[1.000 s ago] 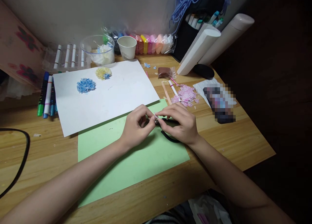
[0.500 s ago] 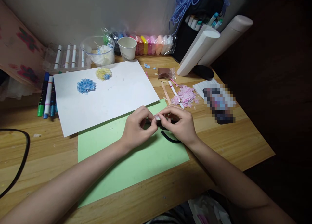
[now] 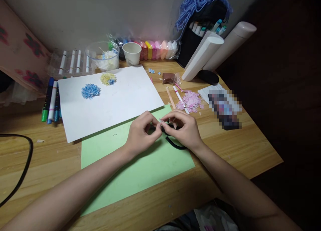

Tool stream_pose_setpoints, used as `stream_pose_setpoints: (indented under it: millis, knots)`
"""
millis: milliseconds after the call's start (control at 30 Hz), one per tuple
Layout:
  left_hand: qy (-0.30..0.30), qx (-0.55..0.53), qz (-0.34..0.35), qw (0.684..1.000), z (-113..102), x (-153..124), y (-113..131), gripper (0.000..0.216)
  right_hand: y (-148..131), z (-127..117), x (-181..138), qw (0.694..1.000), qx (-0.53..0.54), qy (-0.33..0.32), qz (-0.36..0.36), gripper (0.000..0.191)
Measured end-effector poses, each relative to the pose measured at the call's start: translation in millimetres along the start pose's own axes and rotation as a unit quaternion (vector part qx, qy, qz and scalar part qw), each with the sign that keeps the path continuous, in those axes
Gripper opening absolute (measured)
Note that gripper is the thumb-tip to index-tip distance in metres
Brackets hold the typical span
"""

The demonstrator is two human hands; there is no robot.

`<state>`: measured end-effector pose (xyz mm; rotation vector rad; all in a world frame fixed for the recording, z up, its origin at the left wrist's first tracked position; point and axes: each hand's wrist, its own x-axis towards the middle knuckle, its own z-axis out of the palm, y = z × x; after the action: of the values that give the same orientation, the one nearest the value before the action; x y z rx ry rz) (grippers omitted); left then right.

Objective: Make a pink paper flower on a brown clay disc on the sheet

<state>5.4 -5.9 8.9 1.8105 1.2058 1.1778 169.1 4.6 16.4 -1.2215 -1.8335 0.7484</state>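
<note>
Together, left hand (image 3: 140, 133) and right hand (image 3: 185, 130) pinch a pale paper scrap (image 3: 160, 121) between closed fingertips above the green sheet (image 3: 130, 167), apparently steadying it from both sides, a black-handled tool (image 3: 175, 145) under the right palm.

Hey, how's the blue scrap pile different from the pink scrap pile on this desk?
The blue pile sits on the white sheet; the pink pile lies on the bare table. The blue pile is a compact round heap; the pink pile is looser, with strays around it. A pen lies across the pink pile, none on the blue pile. Both are small paper snippets.
</note>
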Motion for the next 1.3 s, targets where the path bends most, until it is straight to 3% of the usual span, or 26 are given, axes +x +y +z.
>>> stream_pose_setpoints:
  millis: [267, 433, 533, 800, 1100, 1300]
  knots:
    - [-0.008, 0.006, -0.005, 1.000, 0.6, 0.5, -0.7, 0.013, -2.6, 2.5, -2.2, 0.998, -0.034, 0.050, -0.027, 0.009]
    - [-0.021, 0.001, -0.025, 0.999, -0.9, 0.6, -0.6, 0.010, -0.7, -0.3, -3.7, 0.976, -0.128, 0.065, -0.167, 0.008]
    - [-0.019, -0.006, -0.022, 1.000, -1.5, 0.3, -0.8, 0.011, 0.2, -1.4, -4.3, 0.967, -0.157, 0.050, -0.193, 0.011]
    - [-0.013, -0.018, -0.025, 0.999, -0.8, 0.4, -3.5, 0.010, -2.3, 0.2, -4.5, 0.977, -0.124, 0.048, -0.166, 0.011]
    - [-0.003, -0.018, -0.026, 0.999, -0.8, 0.5, -3.4, 0.011, -4.6, 6.2, -5.7, 0.997, -0.046, 0.062, -0.021, 0.009]
    - [0.007, -0.002, -0.034, 0.999, 1.2, -0.4, -4.4, 0.009, -3.8, 5.8, -5.7, 0.992, -0.101, 0.043, -0.065, 0.008]
